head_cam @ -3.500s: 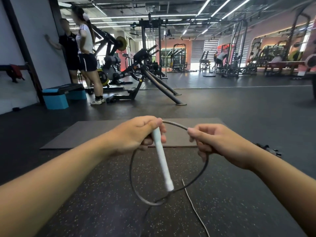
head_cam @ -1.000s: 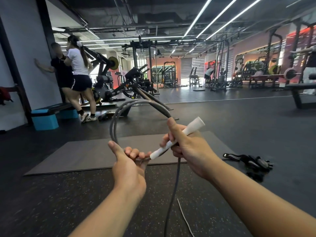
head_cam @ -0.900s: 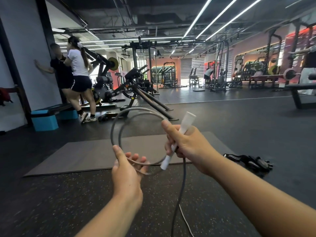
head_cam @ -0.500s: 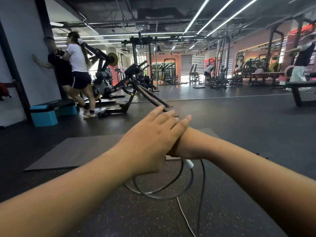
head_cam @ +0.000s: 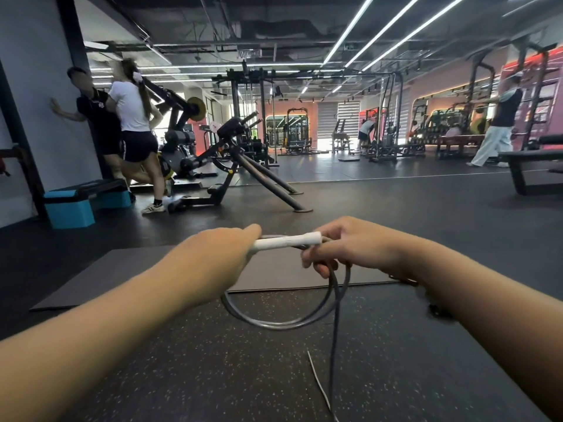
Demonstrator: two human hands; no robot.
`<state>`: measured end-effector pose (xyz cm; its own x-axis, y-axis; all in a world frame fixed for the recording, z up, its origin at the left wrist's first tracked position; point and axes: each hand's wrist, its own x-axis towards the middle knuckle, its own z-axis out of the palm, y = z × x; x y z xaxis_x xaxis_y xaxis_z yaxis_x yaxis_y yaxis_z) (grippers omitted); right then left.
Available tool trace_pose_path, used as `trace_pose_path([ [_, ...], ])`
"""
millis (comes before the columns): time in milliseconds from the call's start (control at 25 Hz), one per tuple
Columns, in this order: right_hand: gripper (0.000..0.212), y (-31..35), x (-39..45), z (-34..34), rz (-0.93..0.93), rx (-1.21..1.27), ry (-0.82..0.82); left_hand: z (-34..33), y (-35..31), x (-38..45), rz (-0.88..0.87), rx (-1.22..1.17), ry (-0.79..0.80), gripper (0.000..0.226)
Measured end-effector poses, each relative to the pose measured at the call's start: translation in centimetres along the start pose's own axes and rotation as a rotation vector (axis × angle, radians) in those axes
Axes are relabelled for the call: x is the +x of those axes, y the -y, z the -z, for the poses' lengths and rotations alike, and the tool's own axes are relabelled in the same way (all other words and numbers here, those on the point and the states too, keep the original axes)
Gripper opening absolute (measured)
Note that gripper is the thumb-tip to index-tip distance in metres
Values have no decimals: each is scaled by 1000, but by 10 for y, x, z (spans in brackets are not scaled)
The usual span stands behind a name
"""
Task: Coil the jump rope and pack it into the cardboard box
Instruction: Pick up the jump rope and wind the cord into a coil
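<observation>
Above the gym floor point(head_cam: 213, 376), coiling is under way; left hand point(head_cam: 213, 263) and right hand point(head_cam: 344, 251) both grip the white handle point(head_cam: 286, 240) with loops point(head_cam: 283, 321) hanging; next, gather the trailing rope point(head_cam: 333, 360).

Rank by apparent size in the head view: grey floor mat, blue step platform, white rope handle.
1. Grey floor mat
2. Blue step platform, though it sits farther off
3. White rope handle, smallest despite being nearest

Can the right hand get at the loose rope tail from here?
Probably yes, once freed: the tail hangs right below the right hand, nothing between. But that hand is now holding the coil and handle.
</observation>
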<state>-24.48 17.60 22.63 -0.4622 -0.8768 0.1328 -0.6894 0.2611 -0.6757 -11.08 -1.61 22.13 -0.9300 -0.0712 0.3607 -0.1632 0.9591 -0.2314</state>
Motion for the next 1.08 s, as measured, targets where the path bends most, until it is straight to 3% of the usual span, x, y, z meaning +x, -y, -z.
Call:
trace_pose_path([
  [120, 28, -3, -1, -8, 51, 182, 27, 6, 6, -4, 20, -26, 57, 18],
  [240, 24, 3, 6, -16, 77, 158, -18, 16, -4, 5, 23, -592, 154, 14],
  [400, 28, 8, 6, -5, 77, 8, -76, 24, -9, 15, 37, -1094, 325, 40],
  [520, 29, 8, 1, 4, 108, 71, 40, 30, -1, 19, 33, -1016, 354, 35],
  [680, 39, -25, -8, 0, -110, 164, 236, 45, 24, 22, 70, -984, 298, 39],
  [760, 37, -41, -11, -25, -120, 129, 253, 53, 35, 22, 84, -1050, 268, 40],
  [920, 18, -40, -12, -43, -5, 340, 169, 55, 52, 20, 110, -1060, 242, 37],
  [1000, 23, -39, -14, -24, -16, 496, -17, 48, 67, 15, 148, -1075, 199, 37],
  [1080, 28, -44, -19, -4, -15, 495, -207, 37, 82, 8, 188, -1220, 94, 36],
])
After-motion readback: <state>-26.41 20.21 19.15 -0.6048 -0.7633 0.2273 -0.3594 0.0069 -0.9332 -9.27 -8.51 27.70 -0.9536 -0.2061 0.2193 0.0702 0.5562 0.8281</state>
